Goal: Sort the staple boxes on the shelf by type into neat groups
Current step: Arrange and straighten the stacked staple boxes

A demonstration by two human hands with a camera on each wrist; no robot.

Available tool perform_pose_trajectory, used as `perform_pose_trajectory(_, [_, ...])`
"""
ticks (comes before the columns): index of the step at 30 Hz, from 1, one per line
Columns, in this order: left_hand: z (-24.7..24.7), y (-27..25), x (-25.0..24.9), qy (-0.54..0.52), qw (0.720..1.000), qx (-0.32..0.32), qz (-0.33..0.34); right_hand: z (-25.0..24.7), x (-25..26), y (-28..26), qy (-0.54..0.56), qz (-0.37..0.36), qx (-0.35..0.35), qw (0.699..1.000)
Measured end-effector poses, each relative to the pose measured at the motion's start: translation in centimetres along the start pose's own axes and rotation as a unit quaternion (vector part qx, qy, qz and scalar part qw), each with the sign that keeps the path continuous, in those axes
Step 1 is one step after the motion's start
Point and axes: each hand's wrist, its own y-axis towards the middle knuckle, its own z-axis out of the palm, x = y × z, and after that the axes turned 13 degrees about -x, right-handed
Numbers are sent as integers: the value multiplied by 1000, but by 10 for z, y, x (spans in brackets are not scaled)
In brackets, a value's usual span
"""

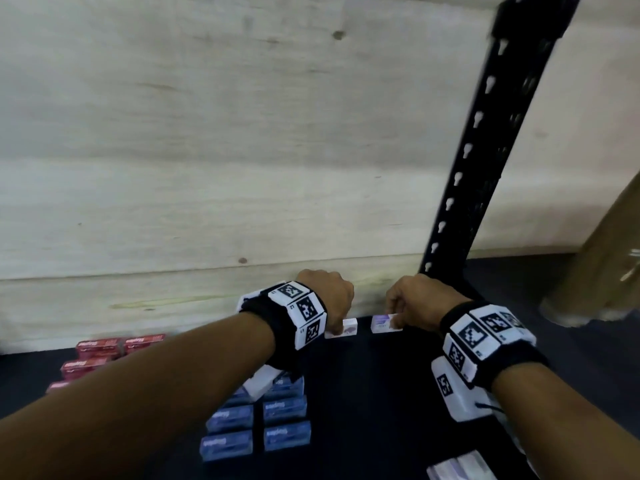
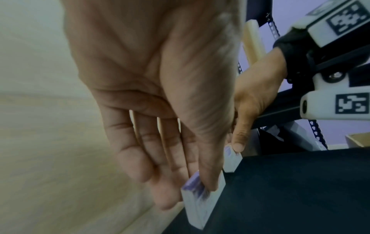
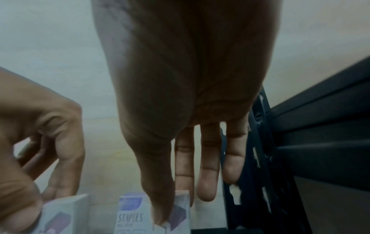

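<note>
**Two white-and-purple boxes being set down at the back of the shelf**

Nearest the camera: both forearms, each with a black wrist strap carrying white marker blocks [image 1: 476,341]. Beyond them the hands work side by side.

Left hand [image 1: 330,299]: fingers and thumb pinch a small white-and-purple staple box [image 2: 202,204] by its long faces; its lower edge is at or just above the shelf surface. Right hand [image 1: 419,301]: thumb and fingers pinch a second box of the same print [image 3: 154,213], "STAPLES" legible on its face. The two boxes are near each other with a clear gap between, close to the back wall.

Step, as judged: placing the white-and-purple type as a third group at the rear of the shelf. Next move calls for closing the gap so the long sides meet, squaring both to the wall, then letting go without tipping them.

Materials:
- Boxes: small cardboard cuboids with sharp corners. Likely light, and dense if full.
- Blue boxes [image 1: 285,408]: a two-column block at the front of the shelf, one white box lying tilted on its far end.
- Red boxes [image 1: 100,348]: a cluster to the left by the wall, partly hidden by the left forearm.
- Shelf [image 1: 374,393]: dark, matte, flat.
- Back wall [image 1: 242,150]: pale wood panel, faint grain, a few knots.
- Upright [image 1: 485,150]: black metal with keyhole slots, to the right.
- More white-and-purple boxes [image 1: 460,467] lie at the lower right, blurred.
</note>
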Motion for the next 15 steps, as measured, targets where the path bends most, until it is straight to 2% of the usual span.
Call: perform_pose_trajectory(15, [14, 24, 3, 8, 1000, 11, 4, 20, 4, 17, -11, 8, -10, 1000])
